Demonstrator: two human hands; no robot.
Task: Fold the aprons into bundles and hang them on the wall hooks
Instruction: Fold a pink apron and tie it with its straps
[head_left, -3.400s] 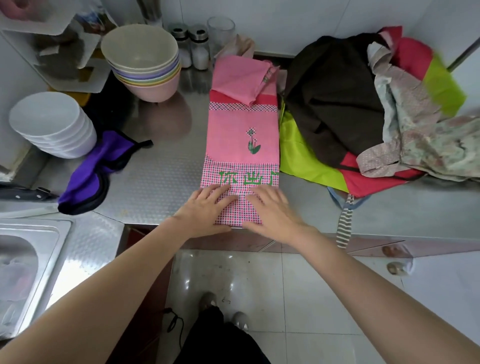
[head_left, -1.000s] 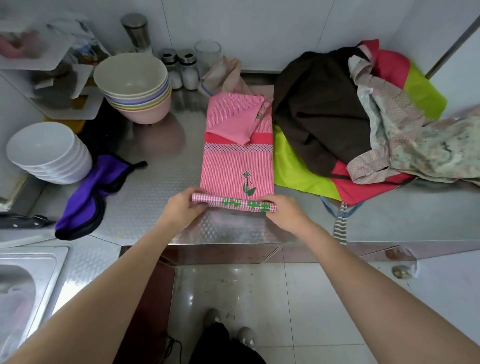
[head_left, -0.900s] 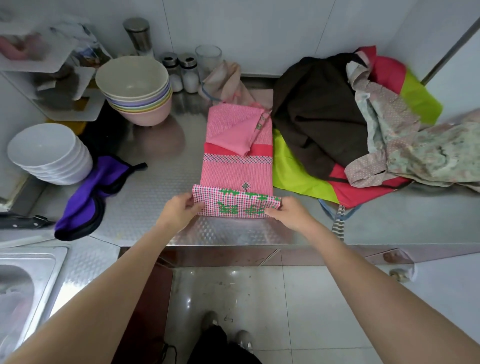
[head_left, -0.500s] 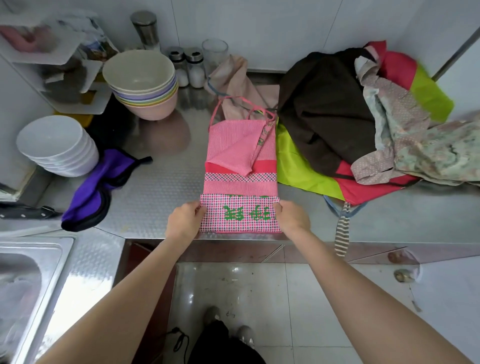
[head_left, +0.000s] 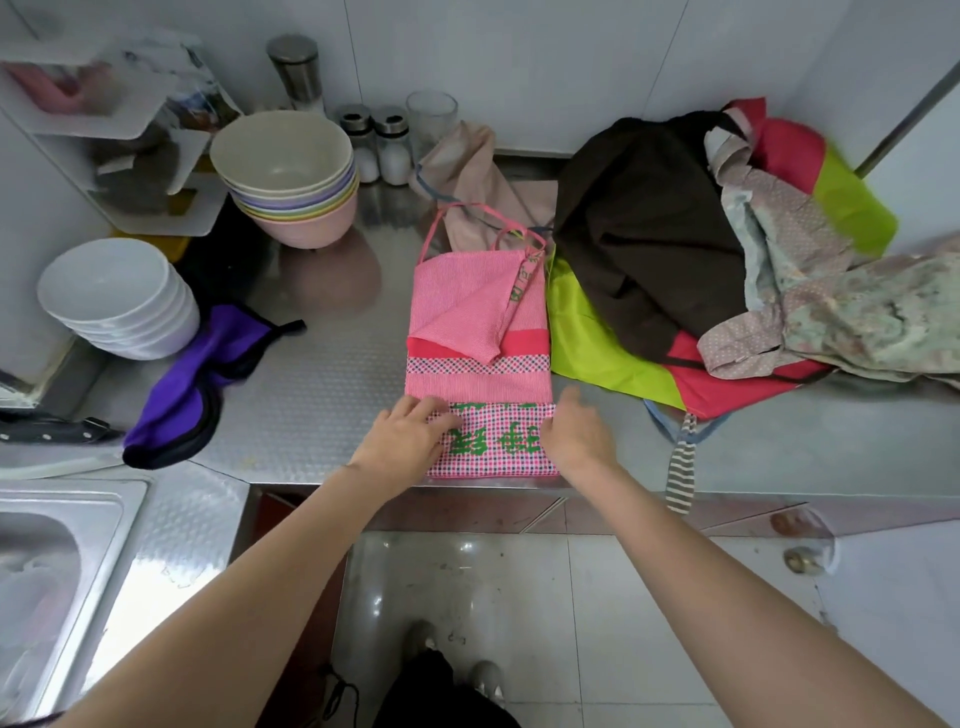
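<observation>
A pink apron (head_left: 478, 332) lies folded into a long strip on the steel counter (head_left: 322, 395), its checked lower end with green lettering turned up over itself at the front edge. My left hand (head_left: 402, 441) rests flat on the left side of that folded end, fingers straight. My right hand (head_left: 576, 436) presses on its right side with relaxed fingers. The apron's neck loops lie at the far end. A heap of other aprons (head_left: 727, 249), brown, green, red and floral, lies to the right.
Stacked pastel bowls (head_left: 291, 176) and white bowls (head_left: 117, 296) stand at the back left. A purple cloth (head_left: 197, 374) lies left of the apron. Shakers (head_left: 379, 145) and a glass stand by the wall. A sink (head_left: 47, 582) is at the lower left. A striped strap (head_left: 681, 467) hangs over the edge.
The checked bottom end has been folded up over the pink strip. Both hands have let go of its corners and now lie on top of the fold.
</observation>
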